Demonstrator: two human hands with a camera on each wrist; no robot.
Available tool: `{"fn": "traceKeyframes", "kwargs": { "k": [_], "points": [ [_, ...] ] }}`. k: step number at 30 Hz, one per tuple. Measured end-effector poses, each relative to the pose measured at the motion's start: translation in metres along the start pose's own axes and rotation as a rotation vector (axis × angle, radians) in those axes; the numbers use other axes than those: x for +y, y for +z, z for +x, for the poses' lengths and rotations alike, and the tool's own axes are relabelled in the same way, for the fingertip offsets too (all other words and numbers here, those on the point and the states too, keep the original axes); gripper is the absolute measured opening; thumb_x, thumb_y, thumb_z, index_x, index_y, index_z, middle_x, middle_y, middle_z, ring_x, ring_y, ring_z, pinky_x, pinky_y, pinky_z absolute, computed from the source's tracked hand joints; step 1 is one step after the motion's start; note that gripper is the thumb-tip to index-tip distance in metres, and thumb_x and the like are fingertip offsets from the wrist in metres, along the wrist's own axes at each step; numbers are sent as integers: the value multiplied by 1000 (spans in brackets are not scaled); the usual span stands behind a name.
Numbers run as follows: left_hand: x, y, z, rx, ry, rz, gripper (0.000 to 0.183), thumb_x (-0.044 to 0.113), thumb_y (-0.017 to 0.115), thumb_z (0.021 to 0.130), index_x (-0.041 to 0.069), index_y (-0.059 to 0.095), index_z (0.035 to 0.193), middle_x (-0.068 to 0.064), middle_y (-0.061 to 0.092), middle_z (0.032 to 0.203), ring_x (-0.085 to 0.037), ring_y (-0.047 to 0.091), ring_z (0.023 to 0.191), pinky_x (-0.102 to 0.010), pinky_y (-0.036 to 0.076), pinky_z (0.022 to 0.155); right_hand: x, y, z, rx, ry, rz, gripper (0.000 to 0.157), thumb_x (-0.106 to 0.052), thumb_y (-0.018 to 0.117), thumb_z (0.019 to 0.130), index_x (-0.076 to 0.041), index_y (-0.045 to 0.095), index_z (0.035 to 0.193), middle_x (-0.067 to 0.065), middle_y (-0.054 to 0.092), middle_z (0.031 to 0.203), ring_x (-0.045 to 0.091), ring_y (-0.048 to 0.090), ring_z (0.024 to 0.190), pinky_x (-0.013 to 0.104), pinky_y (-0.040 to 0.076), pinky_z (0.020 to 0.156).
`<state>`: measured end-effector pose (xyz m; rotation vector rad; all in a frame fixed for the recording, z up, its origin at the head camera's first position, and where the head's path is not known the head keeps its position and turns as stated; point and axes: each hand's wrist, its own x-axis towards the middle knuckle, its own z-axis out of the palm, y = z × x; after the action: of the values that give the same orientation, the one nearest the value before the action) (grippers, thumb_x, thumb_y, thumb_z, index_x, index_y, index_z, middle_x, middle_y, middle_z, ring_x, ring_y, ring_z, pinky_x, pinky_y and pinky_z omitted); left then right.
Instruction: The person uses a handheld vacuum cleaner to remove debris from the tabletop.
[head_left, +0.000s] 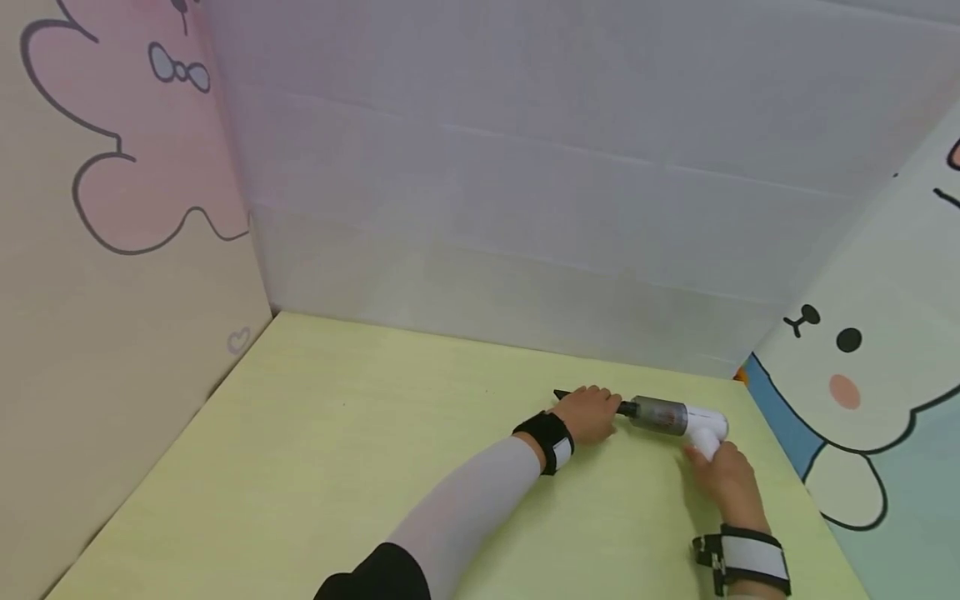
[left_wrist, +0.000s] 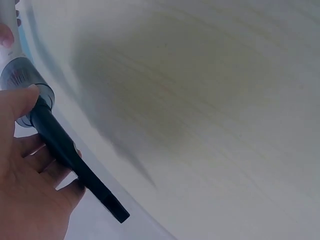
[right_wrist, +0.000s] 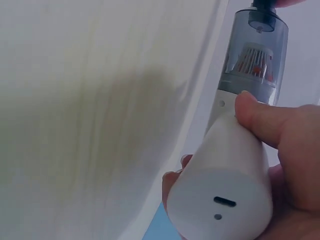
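Note:
A white handheld vacuum cleaner (head_left: 705, 421) with a see-through grey dust cup (head_left: 658, 415) is held in both hands above the tabletop. My right hand (head_left: 726, 479) grips its white handle; in the right wrist view the thumb lies along the body, above a handle end with a small slot. Inside the cup a ribbed filter (right_wrist: 255, 62) with some red shows. My left hand (head_left: 589, 414) holds the long black nozzle (left_wrist: 62, 142), thumb near where it meets the cup and fingers curled beneath. The nozzle's flat tip pokes out past the fingers.
The pale yellow tabletop (head_left: 337, 433) lies below both hands, their shadows on it. A plain whitish wall (head_left: 487, 208) rises at its back edge. Side panels with cartoon drawings stand at the left (head_left: 142, 333) and right (head_left: 900, 467).

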<state>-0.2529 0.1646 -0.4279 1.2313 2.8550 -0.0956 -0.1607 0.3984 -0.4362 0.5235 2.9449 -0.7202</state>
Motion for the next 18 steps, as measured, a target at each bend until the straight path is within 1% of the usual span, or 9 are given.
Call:
{"fn": "traceKeyframes", "kwargs": {
  "k": [3, 7, 14, 18],
  "points": [
    [2, -2, -1, -19, 3, -28, 55, 47, 50, 105, 20, 43, 152, 6, 52, 146, -11, 48, 136, -26, 34, 116, 5, -3, 4, -19, -12, -4, 61, -33, 52, 103, 26, 40, 110, 31, 51, 88, 37, 52, 77, 46, 45, 66],
    [5, 2, 1, -30, 1, -50, 57, 50, 48, 105, 21, 41, 154, 6, 51, 148, -11, 46, 138, -28, 33, 117, 9, -4, 5, -28, -14, -7, 60, -33, 52, 103, 26, 41, 108, 30, 51, 87, 37, 53, 77, 45, 45, 65],
    [8, 14, 10, -14, 7, -29, 58, 53, 49, 104, 23, 41, 153, 8, 50, 149, -9, 46, 138, -27, 33, 117, 13, -4, 4, -27, 8, -13, 60, -33, 52, 103, 26, 42, 108, 31, 51, 88, 39, 54, 78, 49, 47, 68],
    [11, 17, 13, -5, 8, 1, 58, 54, 48, 104, 24, 42, 152, 9, 51, 148, -9, 46, 138, -27, 34, 117, 14, -4, 4, -23, 19, -20, 58, -33, 52, 103, 25, 43, 106, 30, 51, 86, 38, 53, 76, 47, 47, 67]
  ]
}}
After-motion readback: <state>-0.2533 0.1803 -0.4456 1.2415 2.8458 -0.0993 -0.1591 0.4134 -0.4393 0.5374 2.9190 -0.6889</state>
